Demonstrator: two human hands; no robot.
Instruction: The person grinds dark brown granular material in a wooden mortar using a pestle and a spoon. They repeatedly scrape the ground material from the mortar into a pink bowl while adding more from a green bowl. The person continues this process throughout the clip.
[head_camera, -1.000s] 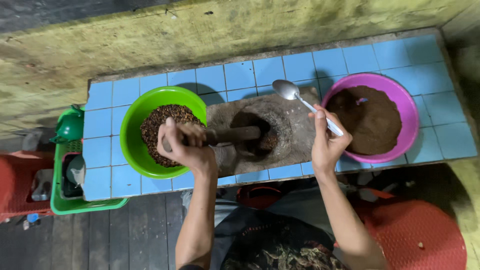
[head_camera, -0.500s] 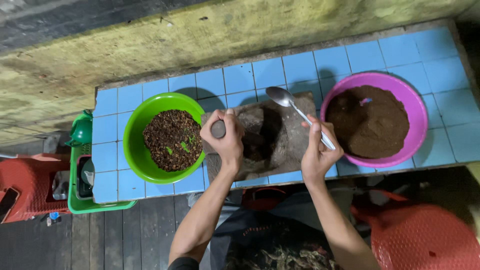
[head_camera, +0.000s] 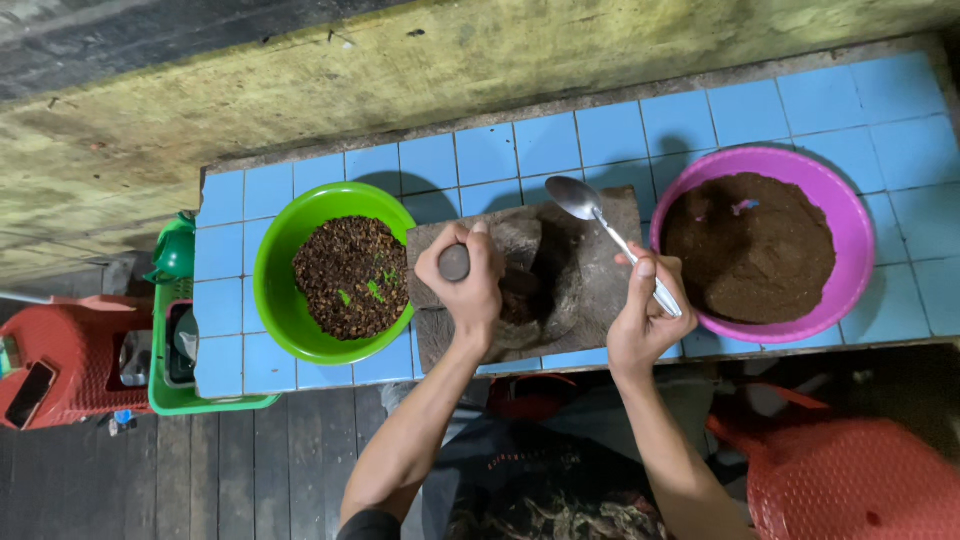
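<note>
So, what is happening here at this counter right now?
A person stands at a blue tiled counter and works over a stone mortar. The left hand grips a stone pestle, set down into the mortar. The right hand holds a metal spoon with its bowl raised over the mortar's far edge. On the left sits a green bowl of coarse dark bits with a few green pieces. On the right, a purple bowl holds fine brown powder.

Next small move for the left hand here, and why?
Probably press the pestle down into the stone mortar: the left hand grips it upright over the dark material there, while the right hand holds the spoon lifted, bowl empty.
</note>
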